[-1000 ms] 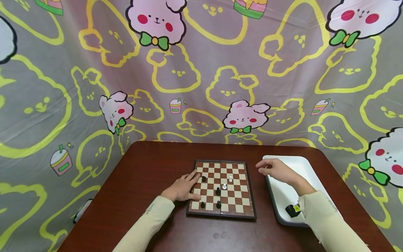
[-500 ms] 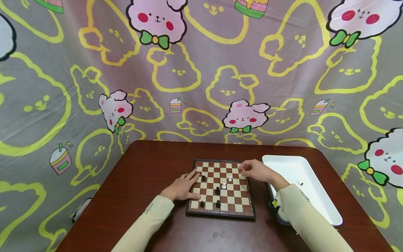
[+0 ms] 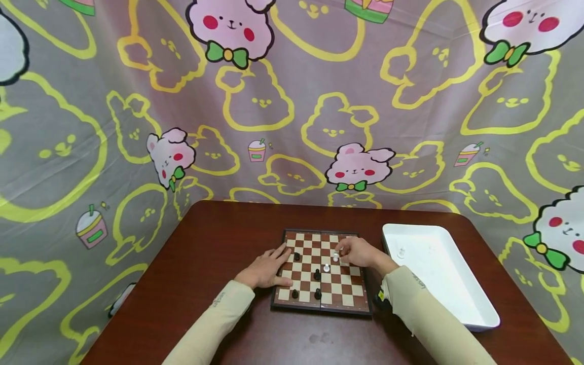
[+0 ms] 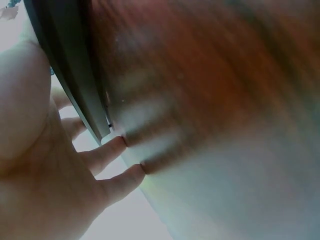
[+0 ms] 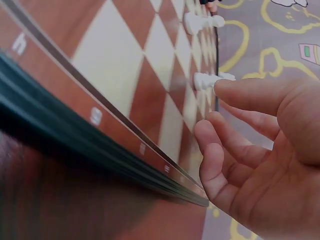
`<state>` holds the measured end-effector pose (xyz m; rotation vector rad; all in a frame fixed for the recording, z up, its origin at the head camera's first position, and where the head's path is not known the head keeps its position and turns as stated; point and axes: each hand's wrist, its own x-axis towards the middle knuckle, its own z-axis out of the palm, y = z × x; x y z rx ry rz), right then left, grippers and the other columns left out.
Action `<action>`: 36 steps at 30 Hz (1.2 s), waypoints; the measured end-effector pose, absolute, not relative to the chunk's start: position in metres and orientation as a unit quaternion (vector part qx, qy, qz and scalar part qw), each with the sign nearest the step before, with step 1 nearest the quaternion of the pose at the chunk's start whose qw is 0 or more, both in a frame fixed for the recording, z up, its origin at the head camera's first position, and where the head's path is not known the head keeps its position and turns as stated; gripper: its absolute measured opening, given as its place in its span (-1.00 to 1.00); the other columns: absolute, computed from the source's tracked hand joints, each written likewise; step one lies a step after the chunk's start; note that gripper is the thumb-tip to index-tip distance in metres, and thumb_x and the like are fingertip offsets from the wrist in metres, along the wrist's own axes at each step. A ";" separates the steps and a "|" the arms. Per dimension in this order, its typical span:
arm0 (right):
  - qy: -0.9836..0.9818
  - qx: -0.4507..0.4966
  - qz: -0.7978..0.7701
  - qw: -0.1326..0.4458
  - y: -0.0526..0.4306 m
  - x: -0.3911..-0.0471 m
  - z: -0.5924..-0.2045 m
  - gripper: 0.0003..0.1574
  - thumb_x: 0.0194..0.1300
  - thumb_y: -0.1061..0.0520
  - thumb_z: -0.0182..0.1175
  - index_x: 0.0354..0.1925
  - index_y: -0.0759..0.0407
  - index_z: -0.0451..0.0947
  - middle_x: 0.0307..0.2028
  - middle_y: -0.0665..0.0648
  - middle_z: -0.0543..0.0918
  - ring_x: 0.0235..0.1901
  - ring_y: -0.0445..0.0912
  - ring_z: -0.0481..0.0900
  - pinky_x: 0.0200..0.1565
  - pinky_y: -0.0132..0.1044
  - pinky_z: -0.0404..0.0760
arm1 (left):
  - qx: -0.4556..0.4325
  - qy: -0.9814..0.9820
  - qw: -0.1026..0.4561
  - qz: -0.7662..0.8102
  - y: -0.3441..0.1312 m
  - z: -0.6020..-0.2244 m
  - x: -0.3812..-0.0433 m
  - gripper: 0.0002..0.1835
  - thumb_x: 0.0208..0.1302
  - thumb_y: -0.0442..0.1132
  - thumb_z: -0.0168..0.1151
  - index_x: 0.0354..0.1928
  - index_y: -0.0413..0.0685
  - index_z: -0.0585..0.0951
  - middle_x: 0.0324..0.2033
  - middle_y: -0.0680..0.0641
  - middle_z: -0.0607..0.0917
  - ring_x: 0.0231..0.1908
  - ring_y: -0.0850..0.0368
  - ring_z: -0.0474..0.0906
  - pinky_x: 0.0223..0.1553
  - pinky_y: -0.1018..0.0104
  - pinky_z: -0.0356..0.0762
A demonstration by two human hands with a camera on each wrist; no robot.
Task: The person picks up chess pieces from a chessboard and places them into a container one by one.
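A square chessboard with brown and cream checks and a dark frame (image 3: pixel 337 291) is laid on a dark reddish-brown table with a glossy top (image 3: pixel 232 228). By the left hand (image 3: pixel 262 269), the chessboard's left edge is touched; its fingers are spread and nothing is grasped. The right hand (image 3: pixel 359 252) is held over the chessboard's right half, thumb and fingers bent around a small white chess piece with a rounded head (image 3: pixel 335 257); whether it is pinched or merely touched cannot be told. A second small white chess piece (image 3: pixel 326 268) is stood just right of the chessboard's middle fold. Four small black chess pieces (image 3: pixel 317 275) are placed on the chessboard's left half, two of them close to the near edge. Right of the chessboard, a white rectangular tray with rounded corners (image 3: pixel 456 289) is set; in it, a small pale object (image 3: pixel 401 251) is seen, too indistinct to be identified. Behind the chessboard, a grey cloth printed with cartoon animals (image 3: pixel 292 96) is hung.
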<state>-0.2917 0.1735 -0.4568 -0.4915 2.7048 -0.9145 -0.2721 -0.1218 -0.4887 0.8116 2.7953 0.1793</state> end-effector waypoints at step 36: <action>0.920 -0.207 -0.321 0.086 0.178 -0.287 -0.464 -0.88 0.17 0.19 0.15 -0.35 0.04 0.63 -0.38 -0.07 0.57 -0.50 -0.19 0.45 -0.48 -0.28 0.42 | 0.273 0.952 0.122 0.056 -0.121 -0.484 -0.271 0.02 -0.09 0.47 -0.12 0.37 0.12 -0.09 0.34 -0.02 -0.19 0.24 -0.14 -0.06 0.06 -0.08 0.15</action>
